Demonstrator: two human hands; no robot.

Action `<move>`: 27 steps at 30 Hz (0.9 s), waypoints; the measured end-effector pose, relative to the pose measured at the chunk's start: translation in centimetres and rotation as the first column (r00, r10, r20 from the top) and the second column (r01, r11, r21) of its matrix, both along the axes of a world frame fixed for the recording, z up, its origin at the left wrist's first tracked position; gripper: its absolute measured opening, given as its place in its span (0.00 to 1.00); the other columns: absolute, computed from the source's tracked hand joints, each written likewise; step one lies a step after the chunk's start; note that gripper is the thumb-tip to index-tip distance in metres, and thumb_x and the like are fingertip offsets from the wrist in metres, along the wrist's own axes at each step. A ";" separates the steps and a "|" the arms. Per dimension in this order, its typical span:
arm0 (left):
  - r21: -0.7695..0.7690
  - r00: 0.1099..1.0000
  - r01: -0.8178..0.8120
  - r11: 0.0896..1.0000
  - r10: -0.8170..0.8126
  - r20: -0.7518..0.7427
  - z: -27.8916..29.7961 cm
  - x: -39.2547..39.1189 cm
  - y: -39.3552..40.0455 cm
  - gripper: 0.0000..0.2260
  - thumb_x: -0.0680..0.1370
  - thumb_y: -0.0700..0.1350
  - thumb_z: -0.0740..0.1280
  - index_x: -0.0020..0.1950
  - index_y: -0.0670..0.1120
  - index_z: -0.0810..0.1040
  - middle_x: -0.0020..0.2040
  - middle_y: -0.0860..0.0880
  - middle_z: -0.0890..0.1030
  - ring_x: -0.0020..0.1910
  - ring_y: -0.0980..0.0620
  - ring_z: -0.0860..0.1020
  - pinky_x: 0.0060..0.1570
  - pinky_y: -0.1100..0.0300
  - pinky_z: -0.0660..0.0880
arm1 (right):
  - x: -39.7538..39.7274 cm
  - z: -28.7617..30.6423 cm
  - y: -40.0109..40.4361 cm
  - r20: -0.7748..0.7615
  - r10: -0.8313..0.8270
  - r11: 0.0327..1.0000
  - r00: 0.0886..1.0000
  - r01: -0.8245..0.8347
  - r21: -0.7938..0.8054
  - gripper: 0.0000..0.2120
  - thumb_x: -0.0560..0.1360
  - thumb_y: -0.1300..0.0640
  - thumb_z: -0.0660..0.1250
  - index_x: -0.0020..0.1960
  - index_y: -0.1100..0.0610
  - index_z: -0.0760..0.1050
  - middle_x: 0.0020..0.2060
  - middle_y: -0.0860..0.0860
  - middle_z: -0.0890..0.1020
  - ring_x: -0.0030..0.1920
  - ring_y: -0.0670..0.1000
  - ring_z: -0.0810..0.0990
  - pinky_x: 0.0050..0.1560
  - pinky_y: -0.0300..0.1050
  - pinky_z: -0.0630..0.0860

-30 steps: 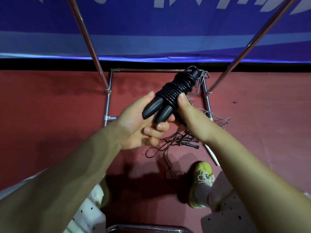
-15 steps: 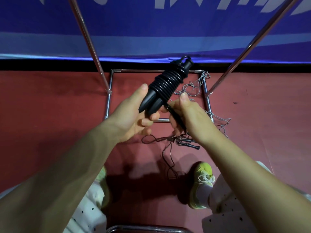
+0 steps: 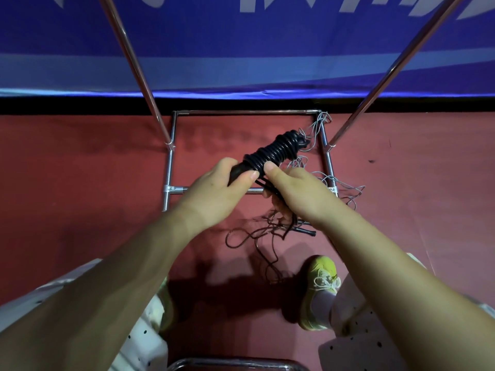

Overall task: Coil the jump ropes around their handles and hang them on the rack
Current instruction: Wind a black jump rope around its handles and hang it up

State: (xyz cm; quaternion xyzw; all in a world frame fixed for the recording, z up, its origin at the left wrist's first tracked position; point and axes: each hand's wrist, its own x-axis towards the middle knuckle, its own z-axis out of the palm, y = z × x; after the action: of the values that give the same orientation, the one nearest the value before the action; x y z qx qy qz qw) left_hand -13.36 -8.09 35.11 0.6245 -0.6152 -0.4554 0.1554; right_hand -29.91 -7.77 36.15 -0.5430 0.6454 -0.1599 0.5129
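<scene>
A black jump rope (image 3: pixel 276 152), coiled tightly round its two handles, is held over the red floor. My left hand (image 3: pixel 217 191) grips the handle ends, which it now covers. My right hand (image 3: pixel 292 188) pinches the loose end of the black cord just below the coil, thumb against the wraps. The metal rack (image 3: pixel 139 73) has two slanted poles rising left and right and a rectangular base frame on the floor beyond my hands.
More ropes lie on the floor: a tangle of dark cords with a handle (image 3: pixel 270 234) under my hands and grey cords (image 3: pixel 334 183) by the frame's right rail. My yellow shoe (image 3: pixel 320 290) stands close by. A blue banner (image 3: pixel 246 44) backs the rack.
The coiled bundle came down and tilted flatter. My left hand slid over the handle tips and closed round them. My right hand moved in beside it, still on the cord.
</scene>
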 end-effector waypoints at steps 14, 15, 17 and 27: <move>0.172 0.968 -0.021 0.985 0.063 -0.243 -0.4 0.6 -0.4 0.21 0.66 0.60 0.70 0.52 0.50 0.75 0.48 0.50 0.81 0.45 0.52 0.81 0.46 0.53 0.79 | 0.0 -0.4 0.5 0.124 -0.032 0.985 0.992 0.052 -0.165 0.19 0.81 0.49 0.59 0.32 0.50 0.68 0.18 0.38 0.70 0.22 0.37 0.69 0.28 0.30 0.63; 0.343 0.918 0.003 0.939 0.134 -0.374 0.2 0.8 -0.6 0.18 0.68 0.60 0.68 0.51 0.49 0.77 0.47 0.48 0.82 0.41 0.52 0.81 0.40 0.54 0.79 | 0.0 -0.4 0.6 0.131 -0.001 0.984 0.991 0.024 -0.175 0.17 0.82 0.51 0.59 0.34 0.49 0.69 0.19 0.35 0.71 0.24 0.35 0.70 0.30 0.29 0.64; 0.565 0.807 0.137 0.814 0.238 -0.540 1.2 1.4 -0.7 0.23 0.69 0.62 0.58 0.49 0.46 0.79 0.43 0.43 0.83 0.37 0.48 0.82 0.33 0.57 0.78 | 0.1 -0.2 0.8 0.194 0.065 0.979 0.979 -0.025 -0.203 0.15 0.81 0.49 0.59 0.37 0.51 0.71 0.24 0.36 0.74 0.28 0.36 0.72 0.35 0.31 0.65; 0.478 0.863 0.138 0.867 0.132 -0.488 1.5 0.8 -0.2 0.33 0.65 0.70 0.54 0.44 0.41 0.77 0.30 0.48 0.73 0.23 0.54 0.67 0.25 0.63 0.66 | -1.3 0.3 0.4 0.190 0.178 0.984 0.965 -0.179 -0.011 0.26 0.80 0.39 0.52 0.35 0.56 0.73 0.27 0.50 0.74 0.27 0.50 0.70 0.31 0.42 0.67</move>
State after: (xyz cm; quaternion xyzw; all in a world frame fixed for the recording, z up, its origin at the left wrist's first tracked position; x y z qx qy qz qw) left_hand -12.56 -8.29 36.63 0.5007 -0.4151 -0.7457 0.1442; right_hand -31.22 -7.40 36.42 -0.5794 0.5423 -0.1623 0.5864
